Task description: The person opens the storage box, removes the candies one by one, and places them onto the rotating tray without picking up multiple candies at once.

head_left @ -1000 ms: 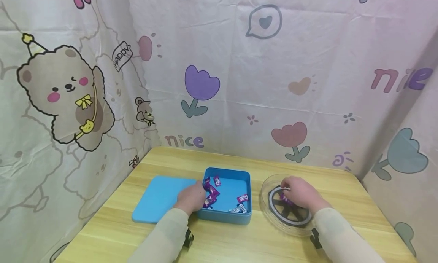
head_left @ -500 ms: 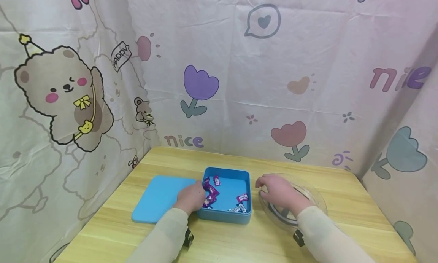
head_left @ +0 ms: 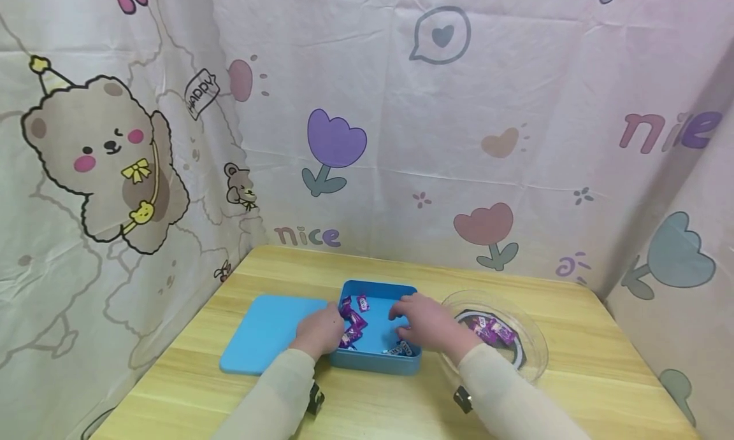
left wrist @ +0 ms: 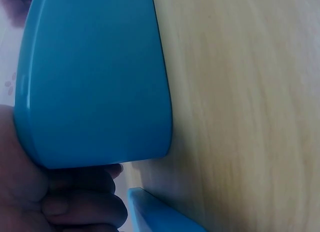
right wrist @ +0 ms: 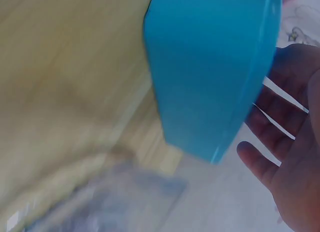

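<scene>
Blue box (head_left: 375, 363), head view: candies (head_left: 358, 319) lie inside; my right hand (head_left: 429, 322) hangs over it, likely to fetch one. Left wrist view: my left hand (left wrist: 50, 199) grips its side. Right wrist view: fingers (right wrist: 257, 162) spread, empty; next calls for a pinch.

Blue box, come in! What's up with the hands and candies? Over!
Left hand holds blue box. Right hand over its right side, palm looks empty. Candies inside. Lid off, not in the way.
</scene>
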The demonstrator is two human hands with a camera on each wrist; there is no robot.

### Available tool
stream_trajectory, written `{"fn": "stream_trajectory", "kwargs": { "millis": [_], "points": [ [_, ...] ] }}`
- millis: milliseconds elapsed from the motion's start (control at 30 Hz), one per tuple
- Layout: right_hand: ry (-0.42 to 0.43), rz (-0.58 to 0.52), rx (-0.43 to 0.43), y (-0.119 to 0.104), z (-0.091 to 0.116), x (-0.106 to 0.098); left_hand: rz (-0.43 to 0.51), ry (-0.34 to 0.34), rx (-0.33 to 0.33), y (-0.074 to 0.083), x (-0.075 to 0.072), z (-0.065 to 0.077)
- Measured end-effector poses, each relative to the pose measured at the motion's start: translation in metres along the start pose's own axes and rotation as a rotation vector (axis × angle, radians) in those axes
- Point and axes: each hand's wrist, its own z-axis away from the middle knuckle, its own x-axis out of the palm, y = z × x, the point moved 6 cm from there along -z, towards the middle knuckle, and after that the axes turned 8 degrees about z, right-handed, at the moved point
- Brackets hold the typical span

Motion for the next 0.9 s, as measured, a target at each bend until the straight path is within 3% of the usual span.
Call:
{"fn": "stream_trajectory", "kwargs": {
  "millis": [433,900],
  "points": [
    [-0.088,-0.030,-0.127,-0.056,-0.041,0.029,-0.041,-0.011,0.019,0.002,-0.002,-0.001],
    [-0.149,-0.052,-0.062,-0.066,-0.060,0.051,-0.074,-0.002,0.023,0.003,-0.001,-0.001]
  ]
}}
